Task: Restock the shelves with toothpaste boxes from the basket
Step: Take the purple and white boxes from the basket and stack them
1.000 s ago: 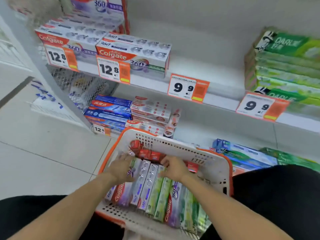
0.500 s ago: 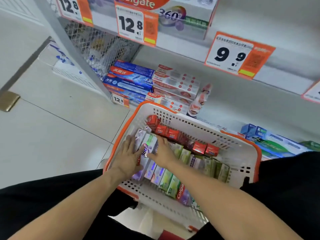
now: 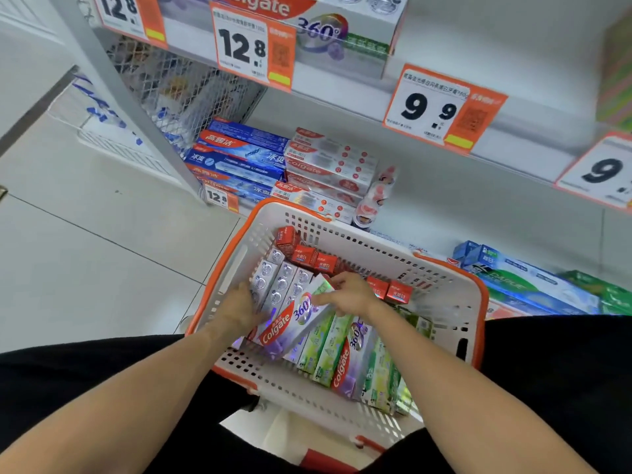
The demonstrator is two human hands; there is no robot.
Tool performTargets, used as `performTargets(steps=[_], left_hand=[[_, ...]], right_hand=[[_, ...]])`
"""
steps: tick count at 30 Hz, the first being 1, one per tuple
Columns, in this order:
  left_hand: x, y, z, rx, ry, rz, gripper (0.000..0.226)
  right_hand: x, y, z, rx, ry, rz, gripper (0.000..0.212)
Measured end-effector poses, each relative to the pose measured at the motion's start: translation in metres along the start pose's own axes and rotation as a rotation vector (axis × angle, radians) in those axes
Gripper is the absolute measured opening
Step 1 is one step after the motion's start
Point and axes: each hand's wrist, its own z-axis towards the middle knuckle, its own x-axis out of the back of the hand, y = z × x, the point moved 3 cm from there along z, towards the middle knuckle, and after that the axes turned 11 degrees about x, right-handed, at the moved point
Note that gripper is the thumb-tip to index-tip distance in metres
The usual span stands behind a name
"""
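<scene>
A white basket with an orange rim [image 3: 448,295] sits in front of me, packed with toothpaste boxes lying side by side. A purple Colgate 360 box [image 3: 294,323] is tilted up out of the row. My right hand [image 3: 349,294] grips its far end. My left hand [image 3: 241,307] is inside the basket at the left, fingers against the near end of that box and the silver boxes [image 3: 280,285] beside it. Small red boxes [image 3: 307,256] line the basket's far wall. Green boxes [image 3: 325,347] lie to the right of the lifted box.
The white shelf [image 3: 345,87] above carries Colgate 360 boxes [image 3: 307,25] and orange price tags marked 12.8 and 9.9 [image 3: 441,107]. The lower shelf holds blue boxes [image 3: 239,159], red-and-white boxes [image 3: 328,165], and green and blue packs [image 3: 533,282] at right. Tiled floor [image 3: 85,251] lies left.
The view has tipped down toward the basket. Both hands shifted to the basket's left side, and one purple Colgate 360 box has been raised at an angle out of the row.
</scene>
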Motion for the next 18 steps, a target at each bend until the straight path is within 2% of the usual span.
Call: performTargets(steps=[3,5,7,9,11,13,15,18], left_hand=[[0.010,0.007,-0.004,-0.010,0.058,0.077,0.041],[0.024,0.011,-0.004,-0.001,0.045,0.042,0.053],[0.040,0.014,-0.005,0.044,-0.100,-0.134,0.060],[0.054,0.022,-0.017,0.072,-0.256,-0.335,0.045],[0.070,0.033,-0.038,0.075,-0.410,-0.548,0.038],[0.087,0.044,-0.060,0.055,-0.517,-0.731,0.049],[0.105,0.052,-0.077,0.027,-0.535,-0.867,0.062],[0.126,0.059,-0.097,0.016,-0.508,-1.087,0.072]], right_hand=[[0.018,-0.007,-0.011,0.010,-0.086,-0.110,0.052],[0.034,-0.017,-0.015,0.043,-0.066,-0.170,0.057],[0.051,-0.033,-0.020,0.076,-0.064,-0.243,0.074],[0.068,-0.054,-0.028,0.124,-0.066,-0.309,0.071],[0.080,-0.067,-0.030,0.126,-0.012,-0.202,0.047],[0.087,-0.075,-0.031,0.126,0.050,0.089,0.038],[0.089,-0.083,-0.033,0.118,0.047,0.331,0.038],[0.080,-0.099,-0.045,0.146,-0.077,0.499,0.038]])
